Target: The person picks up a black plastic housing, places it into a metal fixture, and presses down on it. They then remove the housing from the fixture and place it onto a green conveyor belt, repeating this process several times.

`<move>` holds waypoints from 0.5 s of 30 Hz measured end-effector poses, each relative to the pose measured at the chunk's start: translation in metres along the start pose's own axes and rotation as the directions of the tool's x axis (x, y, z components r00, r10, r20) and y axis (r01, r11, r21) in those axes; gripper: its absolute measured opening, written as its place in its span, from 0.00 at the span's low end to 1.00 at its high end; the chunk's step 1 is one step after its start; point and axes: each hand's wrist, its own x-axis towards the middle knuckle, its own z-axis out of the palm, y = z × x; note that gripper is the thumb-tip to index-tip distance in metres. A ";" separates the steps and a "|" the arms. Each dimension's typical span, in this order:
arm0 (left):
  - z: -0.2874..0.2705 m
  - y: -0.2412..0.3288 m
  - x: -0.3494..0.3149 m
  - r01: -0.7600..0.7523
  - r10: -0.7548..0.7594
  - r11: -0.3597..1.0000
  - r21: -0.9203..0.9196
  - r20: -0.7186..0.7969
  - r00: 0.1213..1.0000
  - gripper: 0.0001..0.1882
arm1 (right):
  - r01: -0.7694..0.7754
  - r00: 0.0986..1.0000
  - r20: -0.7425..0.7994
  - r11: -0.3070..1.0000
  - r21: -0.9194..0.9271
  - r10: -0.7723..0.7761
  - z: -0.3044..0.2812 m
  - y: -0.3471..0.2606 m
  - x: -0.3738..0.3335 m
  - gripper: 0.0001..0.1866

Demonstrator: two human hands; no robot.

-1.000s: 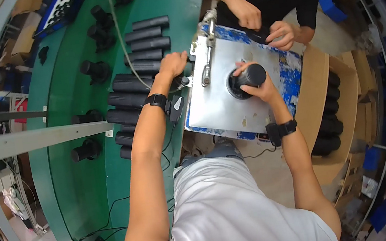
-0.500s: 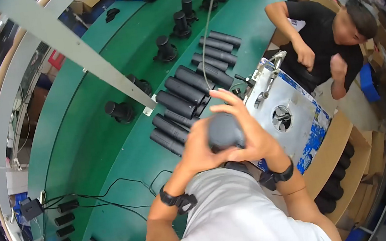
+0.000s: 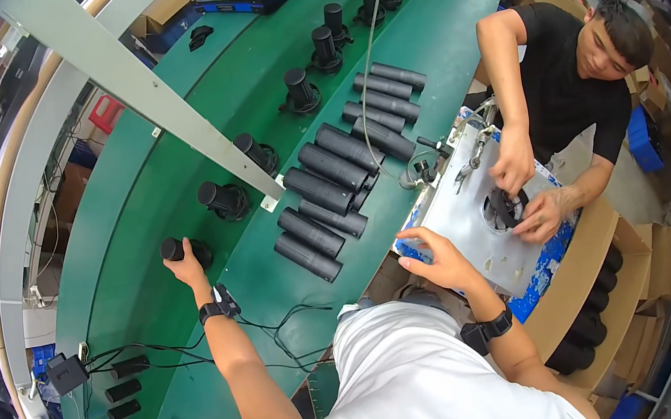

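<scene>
On the green belt at the left, my left hand (image 3: pixel 187 271) is at a black cylindrical part with a wider base (image 3: pixel 173 249), its thumb and fingers around the part. My right hand (image 3: pixel 444 261) is raised by the near corner of the metal-topped machine (image 3: pixel 493 260). Its fingers are apart and nothing is in it. More black flanged parts, such as one just ahead of my left hand (image 3: pixel 222 200), stand in a line along the belt. Black tubes (image 3: pixel 324 185) lie in a slanting row between the belt and the machine.
Across the machine, a co-worker's hands (image 3: pixel 532 190) handle a black ring at its round opening. A cardboard box (image 3: pixel 554 333) with black parts stands at the right. A pale metal post (image 3: pixel 157 97) slants over the belt. Black cables (image 3: pixel 270 326) trail near my left forearm.
My hands have parted. The left moved left to the belt with the black part, while the right stayed near the machine and holds nothing. The co-worker's hands came down to the machine opening.
</scene>
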 end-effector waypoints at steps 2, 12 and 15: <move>0.003 -0.003 0.002 -0.116 0.139 0.984 0.138 -0.176 0.974 0.41 | -0.030 0.999 -0.013 0.999 0.025 0.031 0.000 0.005 -0.007 0.23; 0.047 0.086 -0.215 -0.321 0.188 0.911 0.260 0.429 0.883 0.43 | -0.098 0.995 0.014 0.992 0.081 0.097 -0.010 0.007 -0.008 0.21; 0.058 0.089 -0.235 -0.144 -0.025 0.928 0.345 0.442 0.897 0.49 | -0.077 0.997 0.016 0.994 0.074 0.076 -0.009 0.007 -0.008 0.21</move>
